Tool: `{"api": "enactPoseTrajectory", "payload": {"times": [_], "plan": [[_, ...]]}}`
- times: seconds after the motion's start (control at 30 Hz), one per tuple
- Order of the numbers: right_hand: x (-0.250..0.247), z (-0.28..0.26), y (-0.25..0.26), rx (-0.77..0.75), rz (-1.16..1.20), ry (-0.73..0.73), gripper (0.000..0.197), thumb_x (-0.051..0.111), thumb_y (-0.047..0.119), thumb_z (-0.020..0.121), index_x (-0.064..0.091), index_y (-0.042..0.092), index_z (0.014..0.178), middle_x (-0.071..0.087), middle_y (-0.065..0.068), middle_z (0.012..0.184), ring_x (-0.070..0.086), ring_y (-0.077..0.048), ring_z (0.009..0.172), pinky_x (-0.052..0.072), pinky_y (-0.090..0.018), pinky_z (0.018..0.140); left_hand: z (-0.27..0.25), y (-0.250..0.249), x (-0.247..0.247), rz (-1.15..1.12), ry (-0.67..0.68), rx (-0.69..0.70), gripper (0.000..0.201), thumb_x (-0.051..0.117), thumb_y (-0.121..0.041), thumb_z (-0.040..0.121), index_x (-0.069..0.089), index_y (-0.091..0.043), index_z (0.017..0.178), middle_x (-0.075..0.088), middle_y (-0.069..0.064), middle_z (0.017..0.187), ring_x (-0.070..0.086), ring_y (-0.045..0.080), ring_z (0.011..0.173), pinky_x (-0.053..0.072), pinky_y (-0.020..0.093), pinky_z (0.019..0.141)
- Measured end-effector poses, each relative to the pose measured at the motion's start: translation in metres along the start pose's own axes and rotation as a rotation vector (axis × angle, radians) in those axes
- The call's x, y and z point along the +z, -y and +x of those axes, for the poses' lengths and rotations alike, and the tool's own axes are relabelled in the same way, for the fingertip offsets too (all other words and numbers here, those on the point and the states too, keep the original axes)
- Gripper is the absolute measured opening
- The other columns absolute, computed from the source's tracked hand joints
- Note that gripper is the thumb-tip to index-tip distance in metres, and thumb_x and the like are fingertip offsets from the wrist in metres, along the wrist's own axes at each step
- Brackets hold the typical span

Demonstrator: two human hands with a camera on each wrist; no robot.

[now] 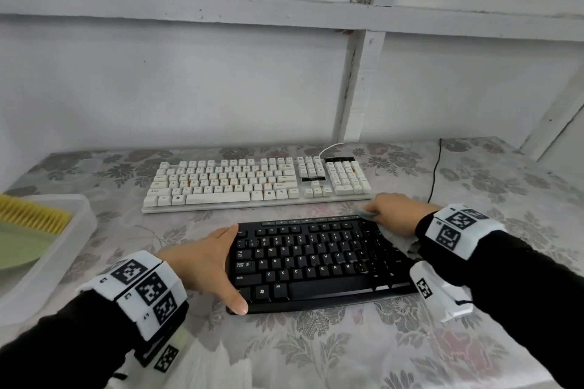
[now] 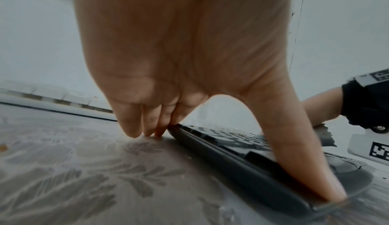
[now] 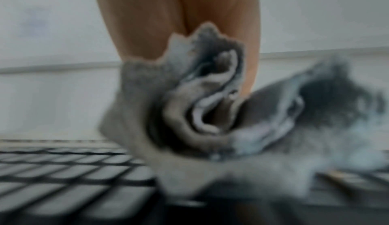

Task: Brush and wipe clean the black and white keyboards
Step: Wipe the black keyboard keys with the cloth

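Note:
The black keyboard point(image 1: 316, 262) lies near me on the floral tablecloth, and the white keyboard point(image 1: 252, 180) sits behind it. My left hand point(image 1: 218, 265) braces the black keyboard's left end, with straight fingers point(image 2: 134, 125) down at its far corner and the thumb point(image 2: 294, 153) pressed on its near corner. My right hand point(image 1: 395, 211) grips a crumpled grey cloth point(image 1: 401, 240) on the keyboard's far right end. The right wrist view is blurred. It shows the bunched cloth point(image 3: 200, 112) under the hand point(image 3: 168, 20), resting on the black keys point(image 3: 63, 178).
A clear plastic tub point(image 1: 79, 230) at the left table edge holds a yellow-bristled brush point(image 1: 34, 215) and a green dustpan point(image 1: 19, 249). A black cable point(image 1: 434, 174) runs back to the wall on the right. The white wall stands close behind the white keyboard.

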State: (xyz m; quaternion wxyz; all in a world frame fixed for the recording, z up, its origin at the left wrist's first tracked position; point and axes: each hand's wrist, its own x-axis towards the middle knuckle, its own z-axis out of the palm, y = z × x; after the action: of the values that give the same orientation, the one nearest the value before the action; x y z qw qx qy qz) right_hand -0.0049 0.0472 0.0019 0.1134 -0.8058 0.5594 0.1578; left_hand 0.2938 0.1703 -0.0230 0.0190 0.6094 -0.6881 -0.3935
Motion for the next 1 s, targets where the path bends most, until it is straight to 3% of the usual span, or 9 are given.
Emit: {"api": "enactPoseTrajectory", "payload": {"times": [0.07,0.27,0.43,0.5,0.57,0.7,0.77,0.9,1.0], "plan": [[-0.002,-0.002,-0.020,0.051,-0.009,0.004,0.048,0.029,0.043,0.101,0.062,0.008,0.105,0.060,-0.009,0.111,0.058,-0.023,0.101,0.038,-0.032,0.097,0.000,-0.001,0.000,-0.010,-0.002,0.006,0.121,0.084,-0.050,0.036,0.020,-0.041,0.138,0.028,-0.022,0.136,0.026,0.005,0.131,0.026,0.041,0.113],[-0.004,-0.005,-0.069,0.135,0.002,-0.018,0.037,0.036,0.033,0.101,0.040,0.018,0.068,0.046,-0.001,0.081,0.043,-0.019,0.079,0.034,-0.026,0.078,0.002,0.003,0.001,-0.010,-0.009,-0.003,0.122,0.086,-0.052,0.035,0.020,-0.044,0.137,0.029,-0.023,0.137,0.028,0.006,0.131,0.028,0.043,0.112],[-0.011,-0.004,-0.067,0.239,-0.081,0.012,0.030,0.039,0.023,0.102,0.054,0.002,0.086,0.051,-0.021,0.091,0.042,-0.020,0.079,0.033,-0.026,0.075,-0.001,-0.003,-0.001,0.001,0.006,-0.027,0.122,0.085,-0.048,0.036,0.019,-0.042,0.138,0.027,-0.020,0.138,0.025,0.008,0.132,0.025,0.043,0.113],[-0.019,-0.006,-0.050,0.223,-0.109,0.039,0.031,0.039,0.029,0.102,0.046,0.003,0.084,0.058,-0.015,0.095,0.049,-0.021,0.081,0.037,-0.028,0.077,-0.002,-0.004,-0.001,-0.009,0.008,-0.030,0.121,0.086,-0.047,0.037,0.019,-0.042,0.138,0.027,-0.019,0.138,0.024,0.008,0.132,0.025,0.044,0.114],[-0.029,-0.013,-0.020,0.112,-0.058,0.034,0.037,0.039,0.039,0.100,0.064,0.012,0.100,0.064,-0.007,0.101,0.058,-0.020,0.088,0.043,-0.028,0.084,-0.002,-0.005,-0.001,-0.021,0.014,-0.027,0.120,0.087,-0.044,0.039,0.019,-0.043,0.138,0.027,-0.019,0.138,0.024,0.008,0.132,0.024,0.044,0.114],[-0.037,-0.019,0.070,-0.182,0.090,-0.018,0.038,0.037,0.042,0.099,0.048,0.020,0.069,0.048,0.006,0.071,0.047,-0.007,0.064,0.044,-0.029,0.083,-0.005,-0.008,-0.001,-0.027,0.023,-0.045,0.120,0.087,-0.042,0.040,0.018,-0.043,0.138,0.026,-0.018,0.138,0.023,0.010,0.133,0.024,0.044,0.114],[-0.030,-0.018,0.114,-0.279,0.061,0.001,0.038,0.042,0.032,0.100,0.037,0.026,0.063,0.036,0.007,0.067,0.045,-0.014,0.070,0.043,-0.034,0.090,-0.006,-0.010,-0.002,-0.019,0.019,-0.050,0.118,0.087,-0.040,0.041,0.018,-0.043,0.137,0.025,-0.017,0.138,0.023,0.009,0.133,0.024,0.043,0.114],[-0.013,-0.017,0.167,-0.355,-0.181,0.046,0.030,0.048,0.004,0.093,0.040,0.024,0.072,0.043,-0.008,0.102,0.041,-0.026,0.105,0.038,-0.042,0.097,-0.008,-0.015,-0.003,0.051,0.019,-0.087,0.122,0.087,-0.038,0.048,0.010,-0.036,0.143,0.024,-0.013,0.136,0.023,0.010,0.130,0.024,0.037,0.114],[-0.010,-0.020,0.173,-0.378,-0.270,0.054,0.028,0.040,0.005,0.094,0.050,0.015,0.119,0.036,-0.015,0.133,0.029,-0.038,0.126,0.031,-0.044,0.103,-0.008,-0.016,-0.004,0.098,0.042,-0.096,0.132,0.075,-0.056,0.030,0.010,-0.035,0.143,0.027,-0.012,0.129,0.023,0.011,0.127,0.023,0.039,0.114]]}}
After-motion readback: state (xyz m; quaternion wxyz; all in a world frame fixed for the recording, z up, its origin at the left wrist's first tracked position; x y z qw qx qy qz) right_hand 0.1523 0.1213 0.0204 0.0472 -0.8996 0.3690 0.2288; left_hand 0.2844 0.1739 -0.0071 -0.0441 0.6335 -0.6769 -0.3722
